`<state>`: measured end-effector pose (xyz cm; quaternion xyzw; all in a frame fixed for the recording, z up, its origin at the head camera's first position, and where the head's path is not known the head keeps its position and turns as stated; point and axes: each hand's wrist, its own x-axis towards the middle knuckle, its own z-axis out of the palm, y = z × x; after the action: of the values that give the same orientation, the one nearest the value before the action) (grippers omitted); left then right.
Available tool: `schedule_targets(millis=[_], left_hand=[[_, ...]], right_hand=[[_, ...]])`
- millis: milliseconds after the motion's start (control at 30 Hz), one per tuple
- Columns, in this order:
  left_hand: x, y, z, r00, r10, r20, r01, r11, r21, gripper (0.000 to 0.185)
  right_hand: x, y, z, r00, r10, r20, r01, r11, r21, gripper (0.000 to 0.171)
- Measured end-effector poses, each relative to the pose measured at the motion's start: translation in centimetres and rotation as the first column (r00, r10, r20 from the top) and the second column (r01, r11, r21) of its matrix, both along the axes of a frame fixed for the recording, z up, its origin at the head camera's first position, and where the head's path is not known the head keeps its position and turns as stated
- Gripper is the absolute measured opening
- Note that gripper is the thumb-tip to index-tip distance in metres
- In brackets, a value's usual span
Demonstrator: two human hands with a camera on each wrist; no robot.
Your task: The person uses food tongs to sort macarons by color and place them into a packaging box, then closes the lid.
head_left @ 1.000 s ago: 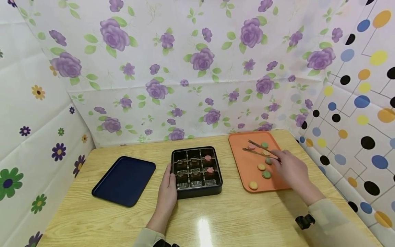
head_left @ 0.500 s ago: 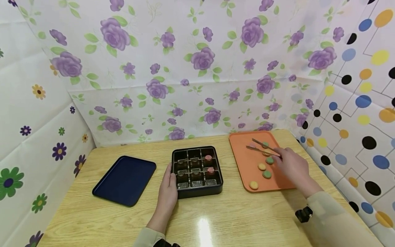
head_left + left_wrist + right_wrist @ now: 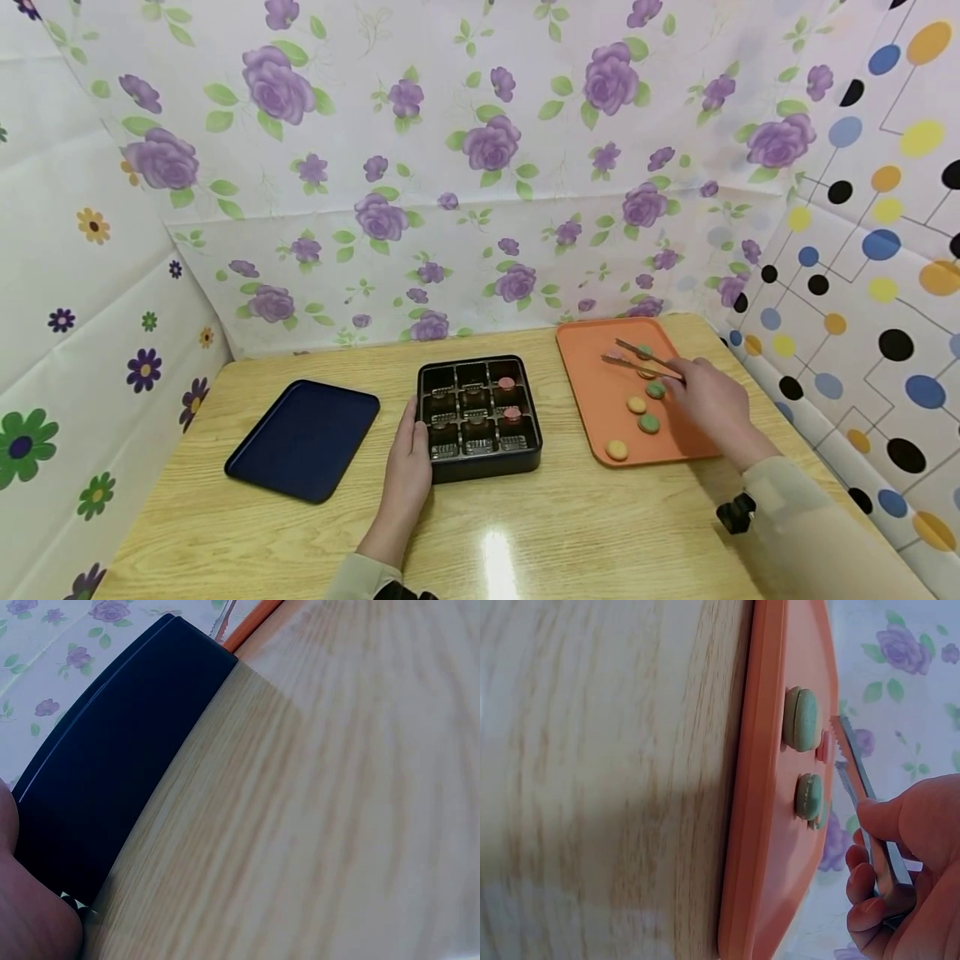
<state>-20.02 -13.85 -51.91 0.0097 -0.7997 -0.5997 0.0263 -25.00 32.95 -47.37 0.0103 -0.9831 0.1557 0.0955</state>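
Observation:
My right hand (image 3: 712,404) grips metal tongs (image 3: 637,367) over the orange tray (image 3: 588,387). Their serrated tips lie near a pink macaron (image 3: 617,355) at the tray's far part; whether they touch it I cannot tell. In the right wrist view, the pink macaron (image 3: 823,747) shows behind a green macaron (image 3: 801,719). Fingers extended, my left hand (image 3: 407,454) rests along the left side of a black compartment box (image 3: 487,468). Pink macarons (image 3: 506,384) sit in two right-column compartments. The left wrist view shows the box's dark side wall (image 3: 112,757).
Other macarons, green (image 3: 648,424) and yellow (image 3: 617,450), lie spread on the orange tray. A dark blue tray (image 3: 300,442) lies left of the box on the wooden table (image 3: 570,533). Patterned cloth (image 3: 480,167) stands behind and at both sides.
The tongs have shifted slightly right and toward me, and their tips now overlap the pink macaron in view. The left hand and box stay in place.

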Motion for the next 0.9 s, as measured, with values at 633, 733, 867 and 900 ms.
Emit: schedule_targets(millis=[633,733,867,900], left_hand=[[-0.07,-0.05,-0.16,1.0,-0.001,-0.001,0.001,1.0,0.007,0.058],[-0.07,-0.05,-0.23,1.0,0.0,-0.004,0.0,1.0,0.005,0.058],[-0.05,-0.06,-0.22,1.0,0.0,-0.004,0.0,1.0,0.006,0.058],[-0.06,-0.06,-0.22,1.0,-0.001,-0.004,0.002,1.0,0.008,0.058]], right_hand=[[-0.58,0.32,-0.32,0.999,-0.01,0.039,0.009,1.0,0.021,0.036],[-0.56,0.2,-0.33,0.999,-0.013,0.038,0.012,1.0,0.022,0.035],[-0.64,0.11,-0.43,0.999,-0.017,0.04,0.016,1.0,0.024,0.033],[-0.66,0.13,-0.46,0.999,-0.018,0.04,0.017,1.0,0.025,0.033]])
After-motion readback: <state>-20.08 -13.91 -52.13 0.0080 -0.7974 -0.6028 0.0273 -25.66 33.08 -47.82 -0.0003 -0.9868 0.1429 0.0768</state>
